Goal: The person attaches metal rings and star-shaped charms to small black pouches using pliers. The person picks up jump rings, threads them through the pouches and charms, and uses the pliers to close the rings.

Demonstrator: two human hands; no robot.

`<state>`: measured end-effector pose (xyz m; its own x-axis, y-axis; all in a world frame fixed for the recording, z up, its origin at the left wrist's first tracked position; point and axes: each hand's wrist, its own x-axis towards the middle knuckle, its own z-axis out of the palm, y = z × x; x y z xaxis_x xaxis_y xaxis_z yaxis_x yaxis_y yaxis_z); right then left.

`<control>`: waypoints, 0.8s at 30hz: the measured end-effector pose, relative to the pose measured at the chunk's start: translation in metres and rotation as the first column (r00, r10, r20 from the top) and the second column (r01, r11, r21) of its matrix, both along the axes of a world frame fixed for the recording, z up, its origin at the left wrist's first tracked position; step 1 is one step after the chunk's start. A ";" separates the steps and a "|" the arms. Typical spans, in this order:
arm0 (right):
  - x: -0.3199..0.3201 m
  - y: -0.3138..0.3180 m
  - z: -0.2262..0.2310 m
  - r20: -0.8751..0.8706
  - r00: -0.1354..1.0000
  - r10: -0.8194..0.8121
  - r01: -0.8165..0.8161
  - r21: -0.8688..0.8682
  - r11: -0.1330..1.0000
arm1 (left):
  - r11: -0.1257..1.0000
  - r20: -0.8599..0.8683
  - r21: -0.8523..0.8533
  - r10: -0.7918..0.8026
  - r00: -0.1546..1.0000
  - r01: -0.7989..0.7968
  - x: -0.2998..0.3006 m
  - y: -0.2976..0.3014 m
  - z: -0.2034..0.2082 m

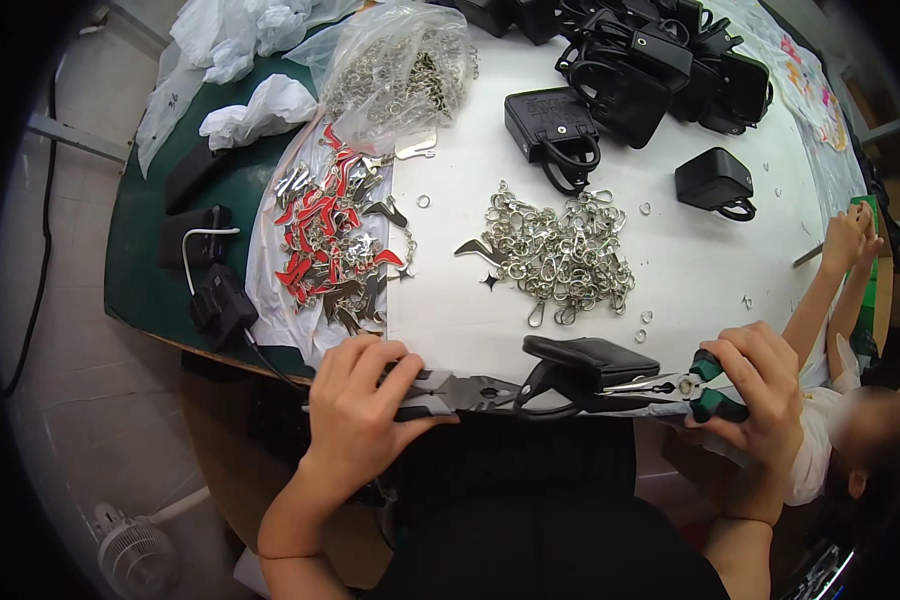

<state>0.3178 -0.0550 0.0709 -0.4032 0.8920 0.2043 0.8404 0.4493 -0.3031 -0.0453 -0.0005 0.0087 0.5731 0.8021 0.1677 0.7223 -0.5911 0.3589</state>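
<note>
My left hand (358, 405) is closed round the handles of grey-and-black pliers (480, 392), whose jaws point right. In my right hand (755, 390) are pliers with green-and-black grips (708, 390), their long slim jaws pointing left. Both sets of jaws reach a small black bag (602, 360) at the table's near edge, its strap (545, 390) hanging by the left pliers' tips. What exactly the jaws grip is too small to tell. Beyond the bag lies a pile of silver clasps and rings (560, 250).
Red and silver charms (330, 230) cover a white sheet at left, below a clear bag of chains (400, 75). Black bags (640, 75) are heaped at the far right; single ones (715, 182) lie nearer. Black devices (215, 300) sit on the green tabletop. Another person's hands (850, 238) work at right.
</note>
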 end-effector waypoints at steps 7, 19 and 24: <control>-0.012 0.013 -0.021 -0.179 0.981 0.074 -0.089 -0.078 0.993 | 0.937 0.405 -0.304 -0.036 0.913 0.172 0.041 0.011 -0.001; 0.039 0.016 -0.093 0.029 0.813 -0.581 0.560 0.228 0.796 | 0.945 0.296 -0.210 -0.184 0.937 0.252 0.036 0.057 0.021; 0.006 0.049 -0.082 -0.219 0.898 -0.382 0.412 0.113 0.904 | 0.923 0.269 -0.287 -0.180 0.946 0.257 0.040 0.054 0.019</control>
<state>0.3234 -0.0061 -0.0116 0.0375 0.9211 0.3875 0.8928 0.1433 -0.4270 -0.0048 0.0533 0.0279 0.7155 0.6941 0.0786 0.4607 -0.5535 0.6938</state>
